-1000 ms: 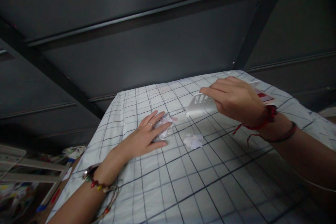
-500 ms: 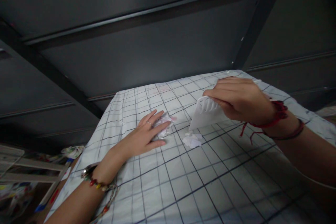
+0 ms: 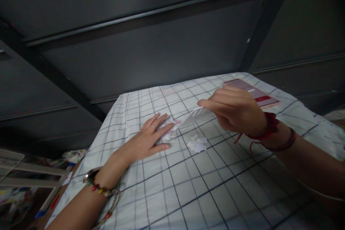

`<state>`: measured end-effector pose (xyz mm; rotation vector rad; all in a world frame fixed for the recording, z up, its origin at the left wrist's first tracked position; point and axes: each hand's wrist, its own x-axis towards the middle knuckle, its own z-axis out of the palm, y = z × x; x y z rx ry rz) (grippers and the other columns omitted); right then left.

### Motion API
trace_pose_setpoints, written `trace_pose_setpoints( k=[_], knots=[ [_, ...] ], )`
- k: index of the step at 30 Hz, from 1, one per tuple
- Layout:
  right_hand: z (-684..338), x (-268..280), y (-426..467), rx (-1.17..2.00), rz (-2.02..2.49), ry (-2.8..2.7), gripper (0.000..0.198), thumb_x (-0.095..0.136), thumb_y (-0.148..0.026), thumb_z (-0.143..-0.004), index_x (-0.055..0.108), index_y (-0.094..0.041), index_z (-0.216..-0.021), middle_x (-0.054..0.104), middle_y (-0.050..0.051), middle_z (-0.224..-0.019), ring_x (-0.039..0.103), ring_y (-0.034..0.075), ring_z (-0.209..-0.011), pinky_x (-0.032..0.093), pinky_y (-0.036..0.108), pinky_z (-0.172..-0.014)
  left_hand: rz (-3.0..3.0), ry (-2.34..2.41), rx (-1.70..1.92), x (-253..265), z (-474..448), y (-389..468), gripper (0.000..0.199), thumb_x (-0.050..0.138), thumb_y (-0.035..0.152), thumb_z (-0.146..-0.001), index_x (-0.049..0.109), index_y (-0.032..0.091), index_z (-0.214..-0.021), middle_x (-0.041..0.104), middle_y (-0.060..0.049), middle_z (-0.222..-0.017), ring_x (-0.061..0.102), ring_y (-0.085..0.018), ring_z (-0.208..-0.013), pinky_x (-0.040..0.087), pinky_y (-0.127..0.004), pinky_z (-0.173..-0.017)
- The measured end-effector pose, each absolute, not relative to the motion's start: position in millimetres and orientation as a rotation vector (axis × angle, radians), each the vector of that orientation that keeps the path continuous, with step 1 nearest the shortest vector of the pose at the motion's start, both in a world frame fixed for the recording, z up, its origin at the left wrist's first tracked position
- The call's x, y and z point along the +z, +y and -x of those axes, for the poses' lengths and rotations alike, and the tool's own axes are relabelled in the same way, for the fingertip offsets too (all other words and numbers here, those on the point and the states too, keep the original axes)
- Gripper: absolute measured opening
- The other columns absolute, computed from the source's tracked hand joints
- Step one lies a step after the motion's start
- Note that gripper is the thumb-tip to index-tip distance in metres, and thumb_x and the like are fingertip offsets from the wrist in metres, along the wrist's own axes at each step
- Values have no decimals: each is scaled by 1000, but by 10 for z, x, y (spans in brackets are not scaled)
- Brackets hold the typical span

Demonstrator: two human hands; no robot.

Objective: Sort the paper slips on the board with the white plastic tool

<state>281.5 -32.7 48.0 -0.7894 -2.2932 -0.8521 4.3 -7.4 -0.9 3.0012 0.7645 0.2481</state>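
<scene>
Paper scraps lie under our left hand, fingers apart, inward from the worktop's left edge. Our right hand, fingers clamped on a slotted white tool, could scatter the loose pile alongside by sweeping hastily.

Tablecloth is showing white ground, dark lines crossing into checks. Slotted scraper is showing white. Left paper scraps are mixing white with pink; right paper scraps are showing lilac-white. Device is showing pink edge, greyish-mauve screen, red band. Cord bracelet is showing red; beaded bracelet is mixing red, yellow, green. Panels are showing dark grey.
</scene>
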Motion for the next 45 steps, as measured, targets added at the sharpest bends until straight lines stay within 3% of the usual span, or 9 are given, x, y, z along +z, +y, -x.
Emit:
trace_pose_setpoints(
  k=[14,20,32,40,45],
  knots=[
    [-2826,465,-305,-888,727,-2299,28,36,-4,-72,58,-16,-85,52,0,-58,38,14,-56,29,26,-55,-2996,775,251,-24,-29,-78,54,35,51,-91,30,21,-135,13,-11,-144,8,-35,-129,18,-53,-101],
    [-2843,460,-292,-994,908,-2280,26,38,-4,-70,60,-16,-76,51,1,-56,39,14,-55,29,27,-55,-2998,748,273,-29,-25,-84,51,34,50,-92,28,24,-136,13,-10,-143,9,-34,-129,18,-53,-101],
    [-2816,419,-294,-864,804,-2332,27,36,-4,-75,58,-15,-85,54,1,-61,41,14,-58,29,26,-55,-2983,763,262,-31,-37,-76,53,37,49,-91,27,24,-137,12,-9,-144,9,-34,-130,18,-53,-102],
    [-2809,427,-290,-940,914,-2305,26,36,-4,-74,58,-17,-81,54,0,-59,42,14,-56,28,27,-54,-2992,751,283,-40,-38,-69,52,35,50,-91,30,23,-135,14,-10,-144,10,-35,-129,18,-54,-102],
    [-2805,421,-305,-880,871,-2331,28,35,-5,-76,56,-18,-90,54,-1,-61,42,13,-58,30,27,-56,-2995,758,277,-36,-53,-62,52,37,50,-91,30,24,-135,14,-9,-144,9,-34,-129,18,-53,-102]
  ],
)
